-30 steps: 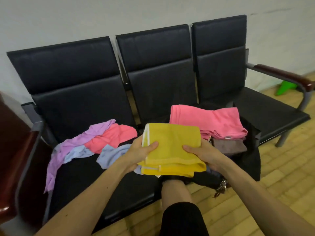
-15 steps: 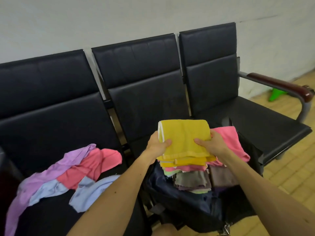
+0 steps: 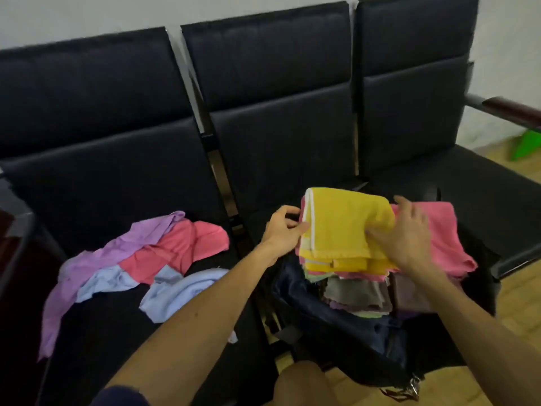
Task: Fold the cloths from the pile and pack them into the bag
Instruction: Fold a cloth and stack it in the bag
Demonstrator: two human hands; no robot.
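A folded yellow cloth (image 3: 345, 227) lies on top of the stack of folded cloths in the open dark bag (image 3: 336, 323) on the middle seat. My left hand (image 3: 282, 230) pinches the yellow cloth's left edge with curled fingers. My right hand (image 3: 405, 238) rests on its right side, fingers reaching onto the cloth and thumb lifted. A folded pink cloth (image 3: 442, 238) sits beside the yellow one, partly behind my right hand. Grey and pale folded cloths (image 3: 354, 294) show lower in the bag. The unfolded pile (image 3: 140, 268) of purple, coral and light blue cloths lies on the left seat.
A row of three black padded seats (image 3: 281, 136) stands against a white wall. A wooden armrest (image 3: 512, 109) ends the row at the right. A green object (image 3: 524, 148) lies on the wooden floor (image 3: 518, 300) beyond it. My knee (image 3: 301, 385) is below the bag.
The yellow cloth has gone from in front of me onto the stack in the bag. My right thumb has lifted off it, and my view has shifted right and closer.
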